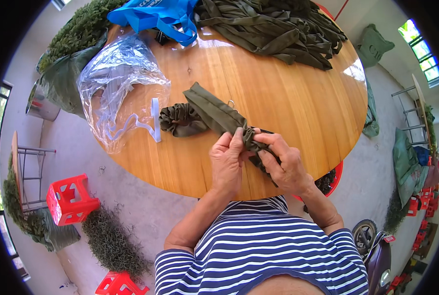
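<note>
While bent over the round wooden table (pixel 288 98), gripped an olive-green fabric strap (pixel 214 113) with both hands near the table's closer edge. Left hand (pixel 227 164): fingers curled and pressed together, fingertips (pixel 235 135) pinching the bunched end of the strap from the left. Right hand (pixel 283 164): fingers bent and closed, thumb and forefinger (pixel 264 139) pinching the same gathered spot from the right, the rest of the fingers folded over a dark stretch of strap running under the palm toward the table edge. Between the two sets of fingertips, a small crumpled knot of fabric, touching both. Beyond the fingertips, away from the body, lay the flat folded length of the strap, slanting up and to the left across the wood. Just left of that length, a ruched, scrunched loop (pixel 180 119) of the same green cloth, touching the strap and well clear of the left fingers. Farther left of the left fingers, a crumpled clear plastic bag (pixel 116 83) with pale plastic pieces beside it. Well beyond both hands, at the far side of the table, a heap of green straps (pixel 273 27) and a blue bag (pixel 155 14).
</note>
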Available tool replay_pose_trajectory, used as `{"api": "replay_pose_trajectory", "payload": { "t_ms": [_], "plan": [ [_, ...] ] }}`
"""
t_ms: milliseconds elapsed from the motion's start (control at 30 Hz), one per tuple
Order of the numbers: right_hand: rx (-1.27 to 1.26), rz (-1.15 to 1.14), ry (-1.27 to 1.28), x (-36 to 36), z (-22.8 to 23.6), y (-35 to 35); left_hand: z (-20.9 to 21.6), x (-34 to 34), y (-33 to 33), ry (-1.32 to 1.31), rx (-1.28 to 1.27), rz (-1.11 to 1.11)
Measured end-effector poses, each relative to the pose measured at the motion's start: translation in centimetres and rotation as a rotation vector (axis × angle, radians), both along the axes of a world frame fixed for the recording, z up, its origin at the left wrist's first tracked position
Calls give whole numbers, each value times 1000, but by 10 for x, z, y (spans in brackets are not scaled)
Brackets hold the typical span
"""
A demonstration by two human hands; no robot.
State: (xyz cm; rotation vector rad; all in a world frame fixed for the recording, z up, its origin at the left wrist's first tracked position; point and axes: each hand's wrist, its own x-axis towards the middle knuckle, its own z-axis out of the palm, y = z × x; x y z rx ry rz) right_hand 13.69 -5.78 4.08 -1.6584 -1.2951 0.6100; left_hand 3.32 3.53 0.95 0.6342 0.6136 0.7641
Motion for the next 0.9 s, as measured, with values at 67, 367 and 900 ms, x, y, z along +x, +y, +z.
{"api": "replay_pose_trajectory", "payload": {
  "t_ms": [67,367,900],
  "plan": [
    [-83,-34,158,-1,-1,3,5,3,-2,-39,-25,30],
    [-348,165,-169,21,18,-41,13,-30,47,-133,130,152],
    [-92,35,-361,-2,-7,3,-8,3,0,85,92,176]
  ]
}}
